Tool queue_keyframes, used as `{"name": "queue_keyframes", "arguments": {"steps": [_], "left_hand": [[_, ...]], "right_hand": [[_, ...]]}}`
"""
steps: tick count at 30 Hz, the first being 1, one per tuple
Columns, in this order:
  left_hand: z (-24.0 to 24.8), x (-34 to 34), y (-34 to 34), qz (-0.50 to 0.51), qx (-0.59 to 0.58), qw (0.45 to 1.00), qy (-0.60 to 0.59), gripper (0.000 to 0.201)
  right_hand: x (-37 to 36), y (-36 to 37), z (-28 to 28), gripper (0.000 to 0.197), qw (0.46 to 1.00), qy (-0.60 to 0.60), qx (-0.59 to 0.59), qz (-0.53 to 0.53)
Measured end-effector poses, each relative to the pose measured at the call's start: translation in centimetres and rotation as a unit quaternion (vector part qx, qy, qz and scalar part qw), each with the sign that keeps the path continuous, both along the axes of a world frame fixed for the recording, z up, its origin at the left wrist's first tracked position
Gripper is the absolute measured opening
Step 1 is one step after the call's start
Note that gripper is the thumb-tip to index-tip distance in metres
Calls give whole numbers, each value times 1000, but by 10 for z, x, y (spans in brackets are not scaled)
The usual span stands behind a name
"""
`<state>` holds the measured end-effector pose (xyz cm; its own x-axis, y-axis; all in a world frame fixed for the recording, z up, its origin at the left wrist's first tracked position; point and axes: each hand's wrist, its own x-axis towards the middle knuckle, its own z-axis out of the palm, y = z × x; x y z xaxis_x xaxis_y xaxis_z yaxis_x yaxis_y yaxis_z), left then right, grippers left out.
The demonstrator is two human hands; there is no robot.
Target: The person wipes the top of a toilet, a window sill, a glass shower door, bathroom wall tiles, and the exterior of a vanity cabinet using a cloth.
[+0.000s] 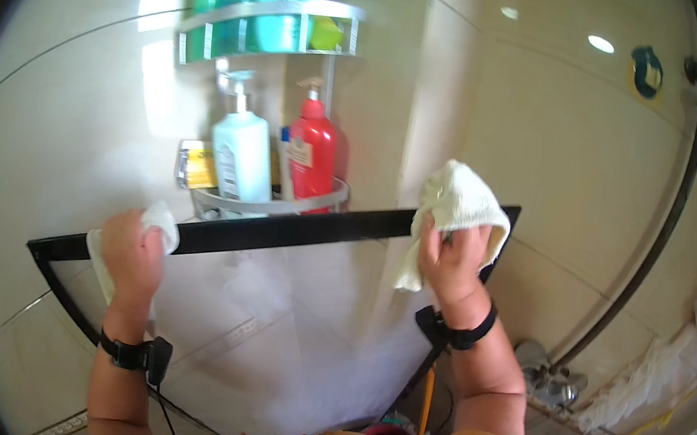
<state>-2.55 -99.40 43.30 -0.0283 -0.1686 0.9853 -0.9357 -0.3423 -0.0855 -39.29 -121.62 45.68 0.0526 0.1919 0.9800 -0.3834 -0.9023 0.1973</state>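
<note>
A large black-framed panel (295, 230) with a see-through or sheer middle stands tilted in front of me. Near its upper left corner my left hand (132, 253) is closed around a white cloth (160, 225), which wraps over the top bar. My right hand (452, 263) grips a cream cloth (462, 195) draped over the same bar close to the upper right corner. Its fingers are bent into the fabric, and their tips are partly hidden. Black bands with small boxes circle both wrists.
Beyond the frame, a two-tier metal corner shelf (273, 15) holds a red pump bottle (313, 148), a pale blue pump bottle (241, 152) and other bottles. At right are a dark shower hose (668, 222) and a metal tap (558, 385). Tiled walls surround me.
</note>
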Motion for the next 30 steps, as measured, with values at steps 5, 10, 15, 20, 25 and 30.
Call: {"name": "queue_keyframes", "arguments": {"steps": [5, 10, 15, 20, 25, 30], "left_hand": [[7, -16, 3, -35, 11, 999, 25, 14], [14, -20, 8, -36, 19, 999, 20, 12], [15, -14, 9, -27, 39, 999, 27, 12], [17, -19, 11, -46, 36, 998, 24, 13], [15, -18, 13, -49, 30, 998, 32, 12], [17, -19, 17, -56, 35, 997, 27, 13]], "right_hand": [[40, -34, 96, 25, 995, 92, -10, -30], [57, -51, 141, 25, 972, 166, -122, -110], [79, -17, 136, 6, 831, 485, -106, -252], [55, -37, 92, 14, 905, 391, 143, 84], [43, 2, 99, 24, 910, 329, 231, 103], [51, 27, 47, 16, 922, 166, 249, 245]]}}
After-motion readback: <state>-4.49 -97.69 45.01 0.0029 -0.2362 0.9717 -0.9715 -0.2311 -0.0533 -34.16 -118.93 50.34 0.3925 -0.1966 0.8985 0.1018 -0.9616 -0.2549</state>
